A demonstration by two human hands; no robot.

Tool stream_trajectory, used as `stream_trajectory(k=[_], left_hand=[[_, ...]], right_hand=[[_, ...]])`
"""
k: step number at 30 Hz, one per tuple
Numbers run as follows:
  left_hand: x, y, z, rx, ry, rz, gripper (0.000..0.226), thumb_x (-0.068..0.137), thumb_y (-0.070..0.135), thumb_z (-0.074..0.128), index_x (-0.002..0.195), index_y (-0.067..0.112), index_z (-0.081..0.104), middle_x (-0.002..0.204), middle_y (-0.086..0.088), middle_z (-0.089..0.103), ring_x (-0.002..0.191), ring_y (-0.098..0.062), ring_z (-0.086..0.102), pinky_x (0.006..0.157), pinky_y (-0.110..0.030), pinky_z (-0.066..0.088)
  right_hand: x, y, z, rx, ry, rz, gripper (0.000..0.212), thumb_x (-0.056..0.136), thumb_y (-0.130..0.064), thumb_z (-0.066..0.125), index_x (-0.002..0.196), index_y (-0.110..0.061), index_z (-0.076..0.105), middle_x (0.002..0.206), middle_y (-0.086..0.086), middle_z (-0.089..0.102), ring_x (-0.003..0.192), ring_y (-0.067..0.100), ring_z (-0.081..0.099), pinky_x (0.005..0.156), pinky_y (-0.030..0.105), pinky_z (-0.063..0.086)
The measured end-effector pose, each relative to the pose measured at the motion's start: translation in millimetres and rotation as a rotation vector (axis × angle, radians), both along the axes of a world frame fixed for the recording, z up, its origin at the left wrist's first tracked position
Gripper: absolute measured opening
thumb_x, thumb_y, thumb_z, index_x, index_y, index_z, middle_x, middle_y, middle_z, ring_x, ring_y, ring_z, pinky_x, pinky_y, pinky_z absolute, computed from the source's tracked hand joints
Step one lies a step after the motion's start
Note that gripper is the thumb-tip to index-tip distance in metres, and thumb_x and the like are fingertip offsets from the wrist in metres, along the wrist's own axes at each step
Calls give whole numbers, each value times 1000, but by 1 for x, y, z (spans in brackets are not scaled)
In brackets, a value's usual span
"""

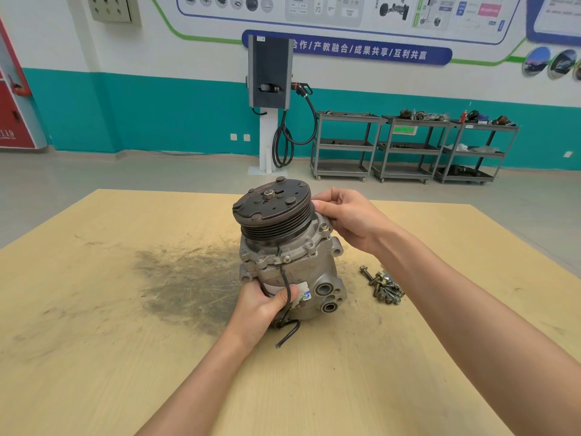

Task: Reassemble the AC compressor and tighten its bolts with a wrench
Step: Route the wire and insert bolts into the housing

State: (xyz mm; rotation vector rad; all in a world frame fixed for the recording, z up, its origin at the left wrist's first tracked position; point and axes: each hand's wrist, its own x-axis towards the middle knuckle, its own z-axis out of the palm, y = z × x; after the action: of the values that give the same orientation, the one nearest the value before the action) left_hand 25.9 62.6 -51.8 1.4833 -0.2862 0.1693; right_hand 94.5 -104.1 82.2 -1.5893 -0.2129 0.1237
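The AC compressor [287, 256], upright on the wooden table [110, 309], looks heavy, rigid cast metal, best held by its body, as the left hand [262, 308] curls around its lower housing and the right hand [349, 215] grips the pulley [273, 210] edge, loose bolts [382, 286] nearby, no container visible.

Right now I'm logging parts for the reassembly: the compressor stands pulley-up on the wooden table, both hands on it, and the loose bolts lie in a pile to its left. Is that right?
Not quite. The head view shows the loose bolts piled to the right of the compressor, under the right forearm. The rest holds: it stands pulley-up on the wooden table, with the left hand gripping its lower body and the right hand at the pulley.
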Motion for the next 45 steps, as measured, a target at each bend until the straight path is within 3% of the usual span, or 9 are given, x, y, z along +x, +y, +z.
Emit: stream_trajectory(k=[3,7,15,20,23,26,30,39,45], left_hand=[[0,0,0,5,1,-6,35,76,28,67,107,14,69,103,10,76,104,-5,67,86,-14,49],[0,0,0,7,8,-11,30,76,27,66,104,17,70,101,12,76,101,-4,68,85,-15,49],[0,-1,0,-5,-4,-18,30,76,25,66,104,15,69,99,13,76,100,-3,68,84,-14,49],[0,0,0,-2,-5,-19,31,76,26,66,105,15,69,101,11,76,102,-5,68,84,-15,49],[0,0,-1,-3,-5,-15,32,76,27,66,106,14,69,102,9,76,103,-7,68,87,-17,50],[1,1,-1,-5,0,-11,35,76,27,67,107,13,69,102,7,76,104,-8,68,87,-18,50],[1,1,-1,-1,-14,-4,39,76,28,67,111,9,68,104,5,75,105,-9,67,90,-20,50],[0,0,0,-5,5,-20,28,76,28,67,102,19,71,101,8,76,103,-8,68,85,-16,50],[-1,0,1,-5,7,-26,28,76,28,67,102,19,71,101,9,76,102,-7,68,84,-15,50]], right_hand=[[0,1,2,-17,8,-6,3,92,2,57,93,-1,58,94,25,57,77,27,47,68,29,47],[-2,-2,1,-27,14,34,12,97,-4,54,105,1,61,97,20,63,86,28,54,86,37,48],[-2,3,2,17,14,-27,6,93,-2,59,88,-4,56,80,15,64,73,25,57,63,27,52],[-3,-2,0,49,35,41,11,97,-4,52,92,-3,61,87,15,64,78,22,57,79,32,47],[-3,1,1,42,26,-12,7,92,-2,58,86,-4,57,81,15,62,74,24,53,68,30,48],[-2,1,2,39,25,-27,7,91,-2,61,88,-5,55,80,15,61,67,21,51,51,19,49],[-3,-3,-1,71,16,47,10,96,-4,53,92,-6,61,83,10,65,72,16,61,69,26,52],[-2,-2,-3,88,-4,-6,4,92,-2,59,95,-4,57,84,14,63,71,20,58,67,28,49],[-3,-2,-3,41,0,29,14,97,-4,52,102,1,64,86,12,68,74,17,64,74,27,53]])
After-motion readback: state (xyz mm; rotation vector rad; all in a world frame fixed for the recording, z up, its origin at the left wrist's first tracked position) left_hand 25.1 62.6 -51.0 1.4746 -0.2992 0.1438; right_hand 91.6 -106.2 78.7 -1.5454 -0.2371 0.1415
